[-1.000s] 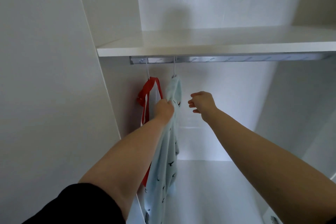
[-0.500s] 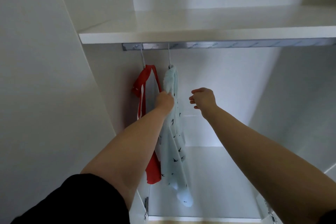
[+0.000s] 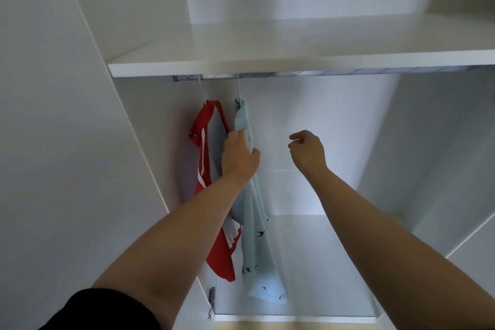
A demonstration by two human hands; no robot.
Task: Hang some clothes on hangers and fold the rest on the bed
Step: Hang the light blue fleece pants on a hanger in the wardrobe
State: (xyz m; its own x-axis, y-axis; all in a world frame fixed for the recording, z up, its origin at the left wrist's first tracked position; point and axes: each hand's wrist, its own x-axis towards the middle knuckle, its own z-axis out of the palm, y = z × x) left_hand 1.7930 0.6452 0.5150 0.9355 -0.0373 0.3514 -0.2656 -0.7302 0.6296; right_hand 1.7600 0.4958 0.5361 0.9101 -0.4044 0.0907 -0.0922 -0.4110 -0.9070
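Inside a white wardrobe, two garments hang from a metal rail [image 3: 294, 74] under the shelf. A red and white shirt [image 3: 207, 142] hangs at the far left. Just right of it hangs a pale blue garment with small dark bird prints [image 3: 254, 236] on a white hanger hook [image 3: 239, 88]. My left hand [image 3: 238, 158] reaches up and holds the pale blue garment near its shoulder, fingers wrapped in the fabric. My right hand [image 3: 306, 151] hovers to the right of it, fingers loosely curled, holding nothing.
A white shelf [image 3: 294, 61] runs across above the rail. The wardrobe's left panel [image 3: 67, 142] and right inner wall [image 3: 442, 155] bound the hanging space. A door hinge [image 3: 211, 300] sits at the lower left. The rail to the right carries no hangers.
The view has tilted down, showing more of the wardrobe floor. My right hand has drawn away to the right of the pale blue garment. My left hand keeps hold of it.
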